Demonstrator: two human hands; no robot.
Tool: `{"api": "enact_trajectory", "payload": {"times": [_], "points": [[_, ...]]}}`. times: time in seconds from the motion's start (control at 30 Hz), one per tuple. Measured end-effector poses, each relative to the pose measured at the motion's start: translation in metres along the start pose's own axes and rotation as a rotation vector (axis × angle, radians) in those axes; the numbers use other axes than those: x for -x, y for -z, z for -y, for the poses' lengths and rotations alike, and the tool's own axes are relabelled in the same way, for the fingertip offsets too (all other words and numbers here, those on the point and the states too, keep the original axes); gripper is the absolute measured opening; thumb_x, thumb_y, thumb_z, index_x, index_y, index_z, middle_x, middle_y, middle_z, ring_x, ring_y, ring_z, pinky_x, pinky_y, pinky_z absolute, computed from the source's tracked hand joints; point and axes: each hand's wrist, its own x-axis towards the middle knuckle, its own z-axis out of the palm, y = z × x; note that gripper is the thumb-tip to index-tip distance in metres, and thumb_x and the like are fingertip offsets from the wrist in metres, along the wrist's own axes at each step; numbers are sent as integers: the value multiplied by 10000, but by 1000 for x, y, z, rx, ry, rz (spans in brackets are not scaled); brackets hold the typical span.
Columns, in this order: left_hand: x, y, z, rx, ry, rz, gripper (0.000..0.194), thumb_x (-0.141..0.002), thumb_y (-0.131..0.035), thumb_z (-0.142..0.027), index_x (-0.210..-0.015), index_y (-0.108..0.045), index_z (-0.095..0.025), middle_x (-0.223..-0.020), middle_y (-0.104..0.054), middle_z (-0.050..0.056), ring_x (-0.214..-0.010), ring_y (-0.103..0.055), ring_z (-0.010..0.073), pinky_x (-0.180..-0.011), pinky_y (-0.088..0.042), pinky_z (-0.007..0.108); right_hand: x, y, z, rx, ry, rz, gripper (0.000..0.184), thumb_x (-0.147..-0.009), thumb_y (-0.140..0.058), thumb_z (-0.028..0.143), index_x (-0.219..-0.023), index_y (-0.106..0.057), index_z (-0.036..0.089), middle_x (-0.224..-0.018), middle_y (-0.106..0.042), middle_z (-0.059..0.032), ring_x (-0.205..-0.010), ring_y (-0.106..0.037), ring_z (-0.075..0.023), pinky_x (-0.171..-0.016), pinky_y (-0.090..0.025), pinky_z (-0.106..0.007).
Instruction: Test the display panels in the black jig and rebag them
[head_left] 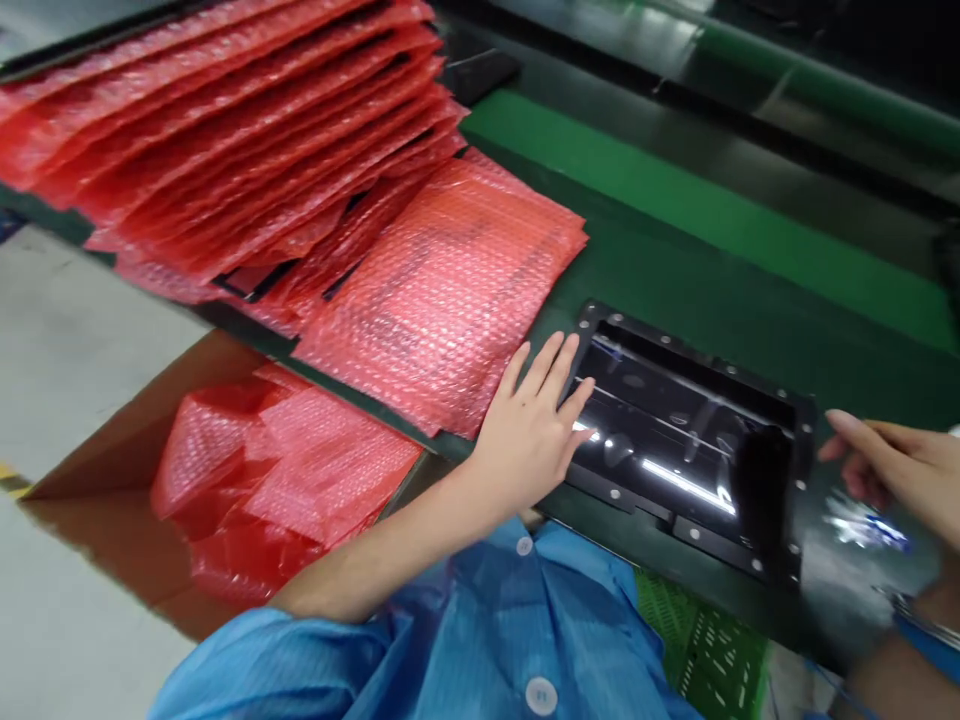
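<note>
- Nearest, a person in a blue garment (pixel 480 640) faces the tabletop's near edge.
- Below that edge, to the left, an open cardboard box (pixel 82 515) holds crumpled red bubble wrap (pixel 300 480). It stands on a pale floor (pixel 67 330) with a yellow mark (pixel 10 482) at the side.
- Below the same edge, nearer the middle, part of a perforated green plastic item (pixel 709 640) shows.
- The dark green tabletop (pixel 720 265) is smooth and slightly glossy. Close to its near edge lies a black framed panel (pixel 675 430), flat, its frame dotted with pale round spots, its glossy face mirroring strips of light.
- The left hand (pixel 532 420) is spread over the panel's left end, fingers loose, grasping nothing.
- The right hand (pixel 889 465) is half curled just beside the panel's right end; whether it grips anything, I cannot tell. Near it, small shiny bits (pixel 866 525) are blurred.
- Left of the panel, flat red bubble-wrap pouches (pixel 450 290) reach the near edge. Further left, a row of leaning red pouches (pixel 240 130) fills that end.
- A brighter green band (pixel 697 215) runs along the tabletop towards its far edge, with a dark flat object (pixel 484 75) near the leaning row.
- A dark rail (pixel 750 125) follows the far edge; beyond, a green bar (pixel 825 80) crosses a dim, shiny area.
</note>
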Motion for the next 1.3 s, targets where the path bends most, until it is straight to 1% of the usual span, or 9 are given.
{"api": "enact_trajectory", "payload": {"times": [0.1, 0.2, 0.3, 0.53, 0.73, 0.8, 0.97, 1.1, 1.3], "points": [[-5, -26, -33, -34, -221, 139, 480, -909, -634, -299, -1357, -592, -133, -1606, -357, 201, -1520, -270, 362, -1217, -182, 588, -7, 4, 13, -63, -303, 189, 632, -928, -472, 736, -711, -656, 171, -557, -564, -79, -451, -520, -194, -460, -404, -309], [-13, -61, -62, -99, -512, 295, 512, -944, -590, -374, -1393, -563, -128, -1586, -410, 168, -1496, -330, 333, -1216, -229, 515, -18, 2, 25, -45, -344, 254, 518, -979, -524, 605, -692, -600, 181, -542, -558, -39, -464, -505, -156, -530, -390, -289], [-19, -86, -77, -251, -646, 348, 525, -953, -570, -458, -1397, -579, -177, -1559, -467, 122, -1458, -395, 321, -1195, -264, 473, -31, -6, 27, -39, -323, 296, 497, -943, -679, 551, -632, -516, 199, -503, -528, -8, -446, -481, -141, -523, -355, -266], [-25, -91, -89, -524, -746, 329, 530, -1011, -437, -495, -1373, -618, -153, -1478, -557, 142, -1352, -513, 322, -1134, -308, 440, -49, -9, 24, 82, -332, 385, 605, -920, -750, 550, -576, -399, 200, -489, -517, -1, -426, -457, -149, -504, -332, -276], [-40, -84, -89, -361, -738, 434, 447, -973, -538, -439, -1298, -666, -159, -1429, -600, 128, -1326, -525, 304, -1116, -356, 420, -36, -9, 40, 95, -342, 279, 570, -906, -753, 553, -593, -430, 202, -519, -530, 7, -509, -508, -174, -546, -339, -289], [-51, -81, -83, -254, -636, 443, 402, -963, -570, -420, -1288, -664, -203, -1411, -615, 96, -1302, -537, 279, -1128, -364, 438, -29, -11, 42, 86, -341, 207, 547, -909, -739, 545, -593, -453, 203, -537, -540, 1, -559, -535, -192, -561, -327, -291], [-84, -74, -62, -175, -207, 204, 419, -945, -624, -384, -1322, -594, -203, -1405, -570, 124, -1256, -557, 287, -1084, -430, 535, -17, -12, 38, 1, -370, 54, 487, -949, -603, 541, -598, -504, 219, -591, -577, -34, -653, -573, -251, -589, -324, -315], [-96, -68, -58, -210, -152, 137, 400, -953, -616, -388, -1291, -581, -177, -1332, -583, 115, -1166, -598, 261, -988, -512, 499, -15, -16, 31, -155, -336, -37, 420, -849, -575, 610, -666, -559, 233, -631, -599, -45, -713, -588, -288, -615, -339, -343], [-92, -60, -68, -118, -117, -13, 344, -907, -659, -333, -1219, -579, -210, -1246, -611, 113, -1210, -528, 304, -1067, -407, 523, -9, -28, 30, -552, -178, 4, 714, -580, -563, 928, -597, -550, 215, -589, -513, -73, -564, -457, -222, -538, -331, -331]]}}
